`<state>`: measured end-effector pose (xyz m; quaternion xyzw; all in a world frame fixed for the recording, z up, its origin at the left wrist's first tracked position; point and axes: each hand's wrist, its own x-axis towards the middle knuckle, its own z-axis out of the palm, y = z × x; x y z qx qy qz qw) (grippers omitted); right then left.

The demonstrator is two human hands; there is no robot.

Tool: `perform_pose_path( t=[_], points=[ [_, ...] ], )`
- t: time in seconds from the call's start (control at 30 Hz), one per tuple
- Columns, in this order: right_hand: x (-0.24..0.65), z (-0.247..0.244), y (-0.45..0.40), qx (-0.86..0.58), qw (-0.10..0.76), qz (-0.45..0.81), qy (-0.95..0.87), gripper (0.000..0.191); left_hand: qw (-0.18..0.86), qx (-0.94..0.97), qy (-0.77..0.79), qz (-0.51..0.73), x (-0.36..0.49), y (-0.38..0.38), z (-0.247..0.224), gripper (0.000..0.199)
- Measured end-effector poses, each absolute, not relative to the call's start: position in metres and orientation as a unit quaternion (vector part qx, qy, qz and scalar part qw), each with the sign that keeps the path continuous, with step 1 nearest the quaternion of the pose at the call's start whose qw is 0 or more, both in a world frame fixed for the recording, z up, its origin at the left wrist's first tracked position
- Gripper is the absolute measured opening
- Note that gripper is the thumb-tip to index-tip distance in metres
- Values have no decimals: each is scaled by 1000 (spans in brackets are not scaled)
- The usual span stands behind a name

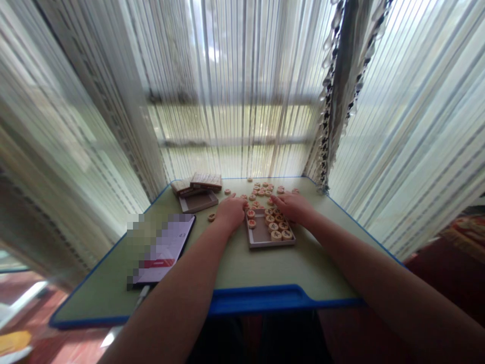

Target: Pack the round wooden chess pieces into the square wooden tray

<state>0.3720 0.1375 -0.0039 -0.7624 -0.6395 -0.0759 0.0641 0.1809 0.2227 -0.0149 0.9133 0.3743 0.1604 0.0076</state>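
Xiangqi pieces [261, 191] were recorded scattered across a green table [242, 268], some seated in a shallow grey tray [259, 236]. Left hand [231, 212] and right hand [291, 206] were held palm-down, fingers loosely together, no pinch discernible. Pieces were thereby hemmed between both hands, the right placed at the tray's far edge, apparently bounding the cluster.

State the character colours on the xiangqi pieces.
The xiangqi pieces show red or dark characters, best in the head view.
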Motion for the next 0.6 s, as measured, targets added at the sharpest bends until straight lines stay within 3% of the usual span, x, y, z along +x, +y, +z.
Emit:
perform_pose_path(
  t=[0.6],
  points=[
    [370,-3,137,-774,79,-65,-625,64,6,902,388,189,177,225,-13,30]
  ],
)
